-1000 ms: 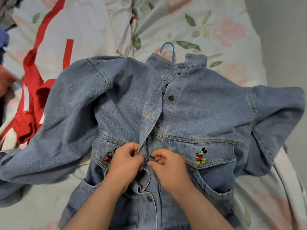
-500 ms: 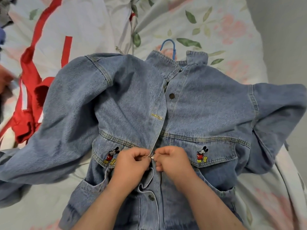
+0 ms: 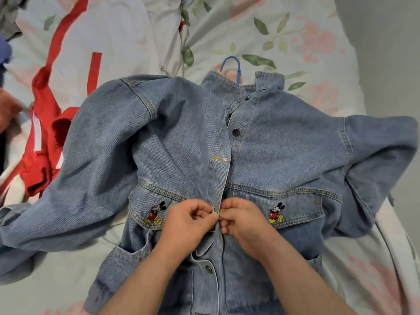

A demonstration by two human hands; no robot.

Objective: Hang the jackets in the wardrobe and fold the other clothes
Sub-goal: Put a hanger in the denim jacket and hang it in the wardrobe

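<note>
Two hands work at 6 o'clock: left hand [image 3: 188,220] pinches the buttonhole edge of the denim jacket [image 3: 284,155], which lies spread on the bedsheet [image 3: 295,30]; right hand [image 3: 244,220] pinches the opposite edge. Hold the edges level and push the button through. Hanger hook [image 3: 234,64] shows at 12 o'clock.

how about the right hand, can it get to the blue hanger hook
Likely yes once it lets go: the hanger hook lies bare above the collar, but the right hand is pinching the front edge of the denim jacket.
</note>
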